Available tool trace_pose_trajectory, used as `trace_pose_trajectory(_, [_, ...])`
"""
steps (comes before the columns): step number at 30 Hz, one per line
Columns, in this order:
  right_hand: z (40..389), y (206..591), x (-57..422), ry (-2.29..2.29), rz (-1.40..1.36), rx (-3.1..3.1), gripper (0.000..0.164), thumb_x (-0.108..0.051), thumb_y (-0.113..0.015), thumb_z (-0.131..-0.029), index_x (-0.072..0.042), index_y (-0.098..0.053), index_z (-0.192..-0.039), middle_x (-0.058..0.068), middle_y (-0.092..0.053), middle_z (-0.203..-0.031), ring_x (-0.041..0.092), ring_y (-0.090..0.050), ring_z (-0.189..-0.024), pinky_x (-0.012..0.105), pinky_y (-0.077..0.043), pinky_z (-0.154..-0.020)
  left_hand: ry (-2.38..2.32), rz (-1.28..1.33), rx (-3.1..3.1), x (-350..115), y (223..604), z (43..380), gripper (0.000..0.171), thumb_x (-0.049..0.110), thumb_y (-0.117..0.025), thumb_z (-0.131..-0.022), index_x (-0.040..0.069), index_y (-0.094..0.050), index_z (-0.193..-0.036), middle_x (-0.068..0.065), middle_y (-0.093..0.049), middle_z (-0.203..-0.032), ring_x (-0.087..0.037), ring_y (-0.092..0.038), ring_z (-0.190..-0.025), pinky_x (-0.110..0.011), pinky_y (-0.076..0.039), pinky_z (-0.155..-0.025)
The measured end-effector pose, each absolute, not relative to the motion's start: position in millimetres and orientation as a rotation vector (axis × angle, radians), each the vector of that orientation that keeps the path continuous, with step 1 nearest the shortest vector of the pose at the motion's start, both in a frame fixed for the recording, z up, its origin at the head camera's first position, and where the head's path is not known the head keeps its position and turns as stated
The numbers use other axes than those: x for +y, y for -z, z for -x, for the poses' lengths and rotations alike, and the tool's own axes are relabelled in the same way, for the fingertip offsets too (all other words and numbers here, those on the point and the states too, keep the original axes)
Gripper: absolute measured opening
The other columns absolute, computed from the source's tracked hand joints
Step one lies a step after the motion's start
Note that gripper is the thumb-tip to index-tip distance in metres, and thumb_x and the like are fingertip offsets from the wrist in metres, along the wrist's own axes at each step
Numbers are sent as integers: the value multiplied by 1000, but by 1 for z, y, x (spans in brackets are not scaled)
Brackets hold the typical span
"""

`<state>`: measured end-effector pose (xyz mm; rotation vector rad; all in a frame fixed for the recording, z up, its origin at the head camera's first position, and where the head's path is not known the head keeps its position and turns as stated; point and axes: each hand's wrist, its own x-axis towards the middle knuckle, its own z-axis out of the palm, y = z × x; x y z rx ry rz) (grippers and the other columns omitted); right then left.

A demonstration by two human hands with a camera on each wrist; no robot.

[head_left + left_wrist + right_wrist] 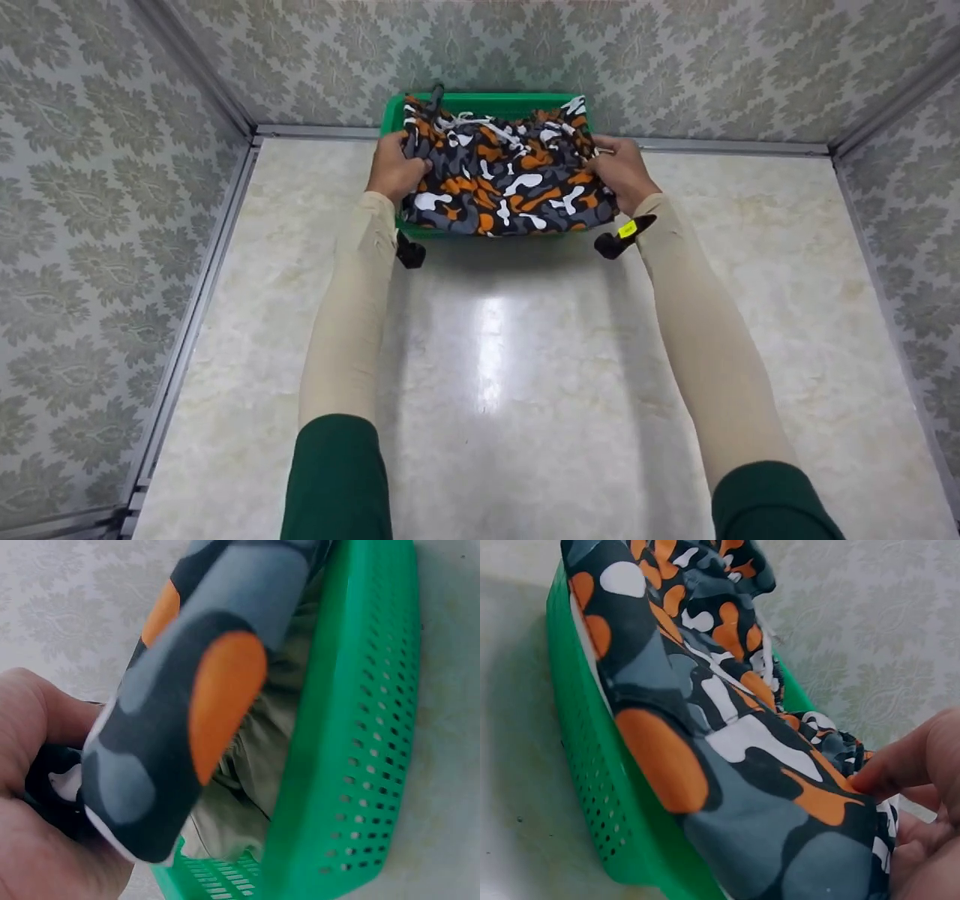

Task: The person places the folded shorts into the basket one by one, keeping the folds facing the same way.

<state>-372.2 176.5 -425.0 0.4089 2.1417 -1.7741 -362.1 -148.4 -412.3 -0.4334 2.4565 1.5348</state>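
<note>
A folded garment in black, grey, orange and white camouflage, with a gathered waist and a pale drawstring, looks like drawstring shorts [510,180]. It lies over a green plastic basket [487,101]. My left hand [397,166] grips its left edge, thumb on top; in the left wrist view the cloth's folded end stands above the basket rim [322,712]. At the opposite edge my right hand [624,169] pinches the fabric between thumb and fingers. Beneath the shorts, a khaki cloth [255,757] shows inside the basket in the left wrist view.
The basket stands at the back of a pale marbled tabletop [487,337], close to the patterned back wall [510,45]. Metal rails [735,148] run along the base of the walls. Patterned panels rise at left [67,262] and right [922,300].
</note>
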Motion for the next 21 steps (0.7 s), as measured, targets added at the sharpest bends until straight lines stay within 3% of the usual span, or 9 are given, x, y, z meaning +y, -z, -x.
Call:
trace_pose_trajectory(6, [378, 435, 165, 1818, -309, 2260, 62, 9, -46, -96, -18, -49, -152, 2, -50, -152, 19, -51, -133, 33, -46, -104, -1456, 388, 2626, -151, 419, 366, 65, 10, -58, -99, 12, -33, -159, -5, -38, -160, -20, -37, -145, -32, -34, -115])
trace_pose_trajectory(10, [376, 439, 159, 1751, -235, 2386, 63, 12, -45, -94, -16, -49, -151, 1, -47, -155, 16, -43, -141, 29, -43, -107, -1292, 352, 2732, -150, 433, 363, 68, 7, -54, -99, 11, -27, -161, -6, -34, -162, -23, -36, -146, -36, -34, -116])
trace_pose_trajectory(16, [364, 430, 150, 1209, 16, 2805, 55, -6, -51, -103, -6, -37, -156, 13, -43, -156, 28, -41, -143, 39, -37, -114, -1010, 342, 2895, -146, 441, 351, 81, 5, -55, -97, 8, -9, -163, -17, -35, -159, -36, -42, -139, -44, -40, -110])
trace_pose_trajectory(19, [355, 429, 146, 896, 234, 3004, 58, -16, -55, -104, -4, -36, -157, 20, -35, -159, 36, -32, -146, 47, -29, -118, -789, 230, 3087, -139, 439, 342, 85, 16, -64, -96, 8, -10, -163, -24, -30, -156, -42, -31, -143, -49, -32, -115])
trace_pose_trajectory(21, [350, 432, 143, 708, 375, 3054, 60, -23, -58, -103, -4, -37, -156, 22, -28, -161, 40, -21, -150, 51, -20, -121, -580, 84, 3179, -132, 439, 337, 80, 27, -65, -97, 12, -22, -162, -24, -22, -161, -44, -19, -148, -52, -23, -119])
